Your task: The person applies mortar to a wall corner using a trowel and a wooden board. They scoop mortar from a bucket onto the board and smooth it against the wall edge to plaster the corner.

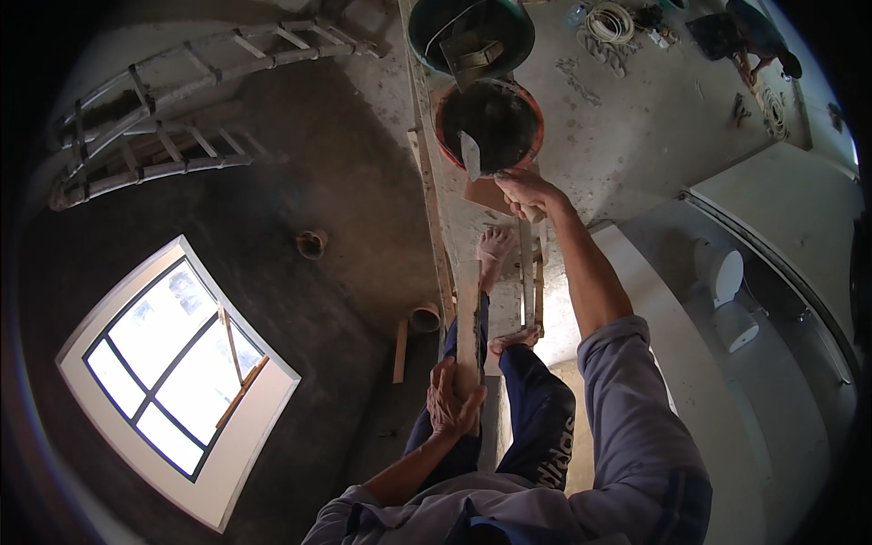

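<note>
My right hand (531, 193) is closed round the handle of a pointed trowel (470, 156). Its blade reaches over the near rim of an orange bucket (541, 136), which holds a dark wet mix. In my left hand (452, 400) is a long, narrow wooden board (469, 313), gripped near its lower end and pointing away from me. Fingers wrap the board's side; its far end stops short of the bucket. Beyond the orange bucket and close against it stands a green bucket (527, 36), with a boxy metal scoop-like tool (472, 56) at its near rim.
My bare feet (495, 243) stand on a narrow raised walkway, with a drop on its left. Bamboo ladders (150, 104) lean at the upper left. A clay pipe (424, 318) lies below. Coiled hose (609, 23) and a person (767, 41) are at the far right, a toilet (731, 300) nearer.
</note>
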The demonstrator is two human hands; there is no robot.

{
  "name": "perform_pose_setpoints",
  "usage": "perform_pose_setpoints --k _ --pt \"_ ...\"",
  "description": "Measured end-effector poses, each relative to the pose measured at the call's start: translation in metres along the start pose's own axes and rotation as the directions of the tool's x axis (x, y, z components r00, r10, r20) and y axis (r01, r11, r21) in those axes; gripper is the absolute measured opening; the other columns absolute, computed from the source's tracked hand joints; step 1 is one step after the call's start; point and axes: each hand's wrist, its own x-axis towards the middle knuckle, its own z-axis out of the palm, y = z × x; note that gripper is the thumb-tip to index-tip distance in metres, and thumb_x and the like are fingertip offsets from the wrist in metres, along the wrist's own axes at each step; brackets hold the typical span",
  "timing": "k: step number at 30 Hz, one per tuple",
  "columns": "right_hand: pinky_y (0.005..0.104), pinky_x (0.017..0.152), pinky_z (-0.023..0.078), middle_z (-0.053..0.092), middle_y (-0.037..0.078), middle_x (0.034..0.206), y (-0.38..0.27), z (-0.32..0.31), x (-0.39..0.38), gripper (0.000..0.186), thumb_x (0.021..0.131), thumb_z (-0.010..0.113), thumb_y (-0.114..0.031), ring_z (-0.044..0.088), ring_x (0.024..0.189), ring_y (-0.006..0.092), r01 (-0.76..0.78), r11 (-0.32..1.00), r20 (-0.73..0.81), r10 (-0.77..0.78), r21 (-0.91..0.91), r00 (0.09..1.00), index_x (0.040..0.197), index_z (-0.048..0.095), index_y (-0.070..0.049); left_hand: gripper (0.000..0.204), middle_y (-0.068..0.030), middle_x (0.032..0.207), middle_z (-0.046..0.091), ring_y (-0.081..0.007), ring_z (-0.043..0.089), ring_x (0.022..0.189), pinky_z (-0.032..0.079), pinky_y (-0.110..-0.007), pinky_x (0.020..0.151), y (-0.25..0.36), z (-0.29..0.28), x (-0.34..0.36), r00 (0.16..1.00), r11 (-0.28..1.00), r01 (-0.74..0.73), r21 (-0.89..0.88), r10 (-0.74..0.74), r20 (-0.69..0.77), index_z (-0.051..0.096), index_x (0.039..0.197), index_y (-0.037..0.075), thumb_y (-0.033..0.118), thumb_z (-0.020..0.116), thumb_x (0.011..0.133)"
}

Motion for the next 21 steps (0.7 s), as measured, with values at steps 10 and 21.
perform_pose_setpoints --k 10,21 --pt "0.0249 0.039 0.043 0.048 0.000 0.069 0.010 -0.007 -0.002 0.030 0.102 0.045 -0.040 0.048 0.047 0.0077 -0.040 0.996 0.075 0.034 0.074 0.997 0.119 0.049 -0.015 0.080 -0.0185 0.131 0.048 -0.0381 0.054 0.114 0.043 -0.047 0.093 -0.001 -0.004 0.006 0.999 1.000 0.012 0.020 -0.013 0.039 0.043 0.135 0.002 0.045 0.071 0.073" --pt "0.0224 0.039 0.042 0.051 0.000 0.073 -0.004 -0.024 0.002 0.037 0.101 0.048 -0.042 0.046 0.046 0.0055 -0.072 0.985 0.230 0.034 0.157 0.973 0.128 0.047 -0.016 0.080 -0.0177 0.130 0.049 -0.0381 0.053 0.115 0.043 -0.047 0.095 0.002 -0.009 0.009 0.998 0.999 0.033 0.008 -0.033 0.057 0.045 0.134 0.003 0.045 0.072 0.072"
